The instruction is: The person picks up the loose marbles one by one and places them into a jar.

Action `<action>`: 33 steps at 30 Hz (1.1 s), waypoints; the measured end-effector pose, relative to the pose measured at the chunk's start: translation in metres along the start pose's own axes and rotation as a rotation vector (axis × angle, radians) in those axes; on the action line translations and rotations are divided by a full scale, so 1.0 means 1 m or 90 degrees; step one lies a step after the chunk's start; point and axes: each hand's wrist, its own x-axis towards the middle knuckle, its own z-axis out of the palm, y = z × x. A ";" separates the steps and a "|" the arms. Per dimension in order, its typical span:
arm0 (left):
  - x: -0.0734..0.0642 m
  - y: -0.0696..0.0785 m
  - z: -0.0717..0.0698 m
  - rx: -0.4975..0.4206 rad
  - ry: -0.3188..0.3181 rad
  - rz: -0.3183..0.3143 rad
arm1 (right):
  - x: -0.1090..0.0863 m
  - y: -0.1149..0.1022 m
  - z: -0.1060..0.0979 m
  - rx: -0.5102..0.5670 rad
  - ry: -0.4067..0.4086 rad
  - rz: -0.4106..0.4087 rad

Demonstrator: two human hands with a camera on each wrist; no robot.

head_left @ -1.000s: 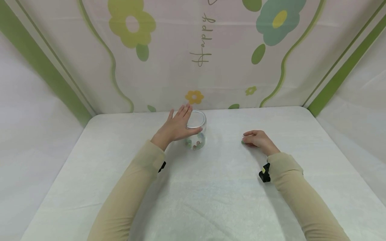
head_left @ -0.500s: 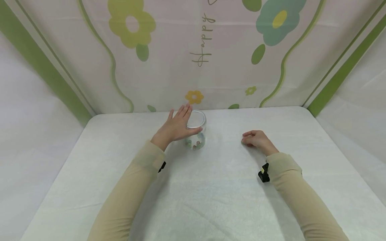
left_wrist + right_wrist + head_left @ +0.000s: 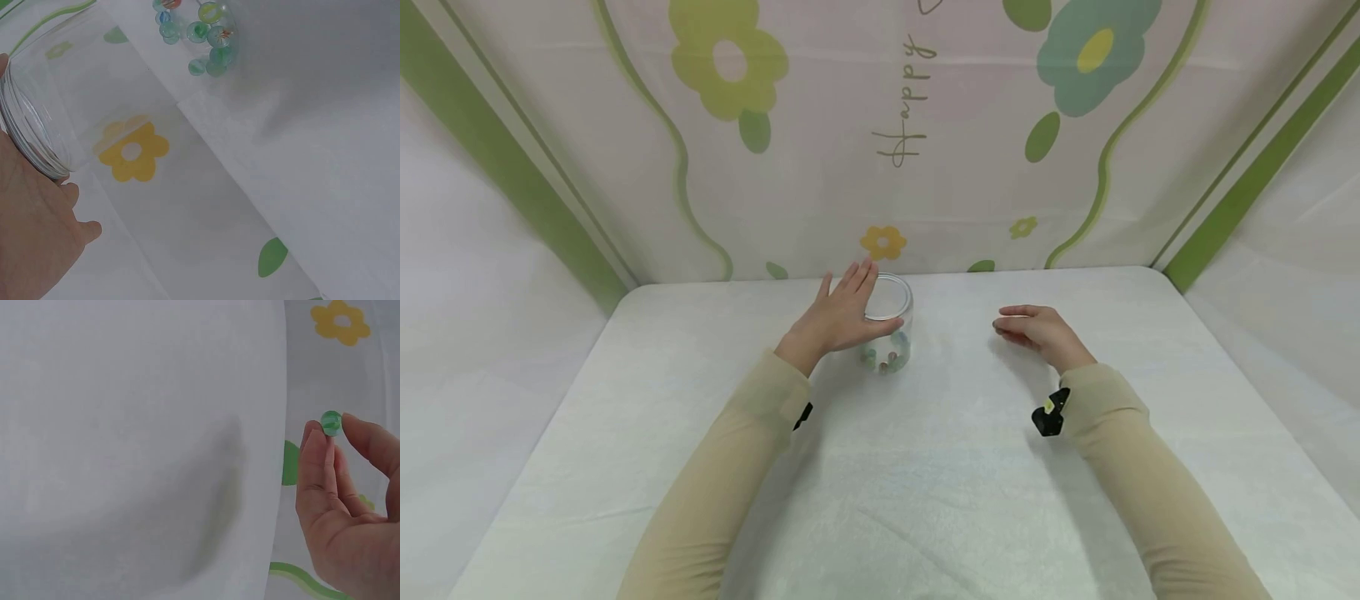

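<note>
A clear glass jar (image 3: 904,333) stands upright near the back of the table, with several glass marbles (image 3: 219,37) at its bottom. My left hand (image 3: 844,318) lies against the jar's left side at the rim, fingers straight and spread, thumb reaching across the near side. In the left wrist view, part of that hand shows beside the jar's ringed rim (image 3: 28,147). To the right of the jar, my right hand (image 3: 1037,332) is raised over the table. Its thumb and fingertips pinch a green glass marble (image 3: 331,423), which shows plainly in the right wrist view.
A white cloth covers the table (image 3: 880,483). Right behind the jar rises a hanging curtain (image 3: 820,183) printed with flowers and leaves. White fabric walls (image 3: 475,333) flank both sides.
My right hand has lifted from the table with the marble and moved slightly away from me and to the left. The left hand and the jar have stayed in place.
</note>
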 end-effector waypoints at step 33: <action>-0.002 -0.004 -0.003 -0.008 0.005 -0.004 | -0.014 -0.089 0.077 0.090 -0.059 -0.109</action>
